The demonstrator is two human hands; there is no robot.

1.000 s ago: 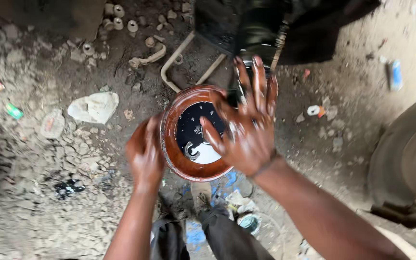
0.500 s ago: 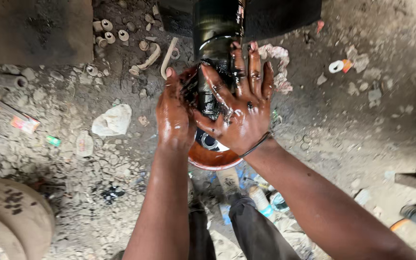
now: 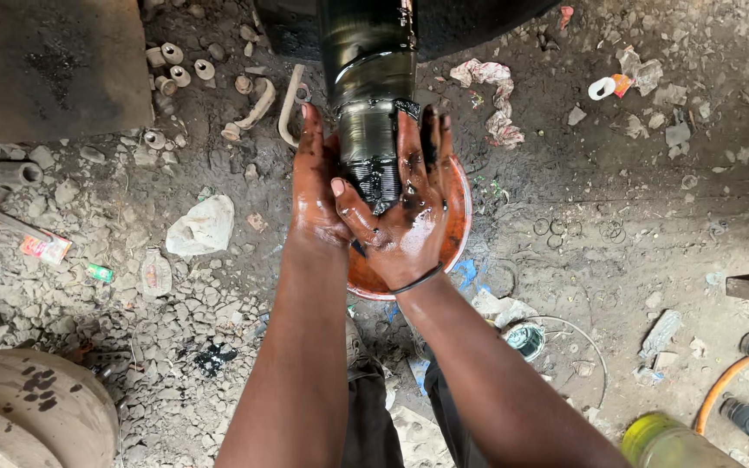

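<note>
Cupping both hands, fingers spread and not pinching, around the lower end of a thick dark axle shaft, left hand along its left side, right hand across its front. Glistening with black grease, ringed near the tip, hanging above a round orange basin on the gravel floor.

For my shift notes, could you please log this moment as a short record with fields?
left hand: open, greasy, pressed against the dark metal shaft
right hand: open, fingers spread, black grease on it, cupping the shaft end
below hands: orange bowl
ground: dirt with stones, rags, small metal parts
lower right: yellow container
</note>
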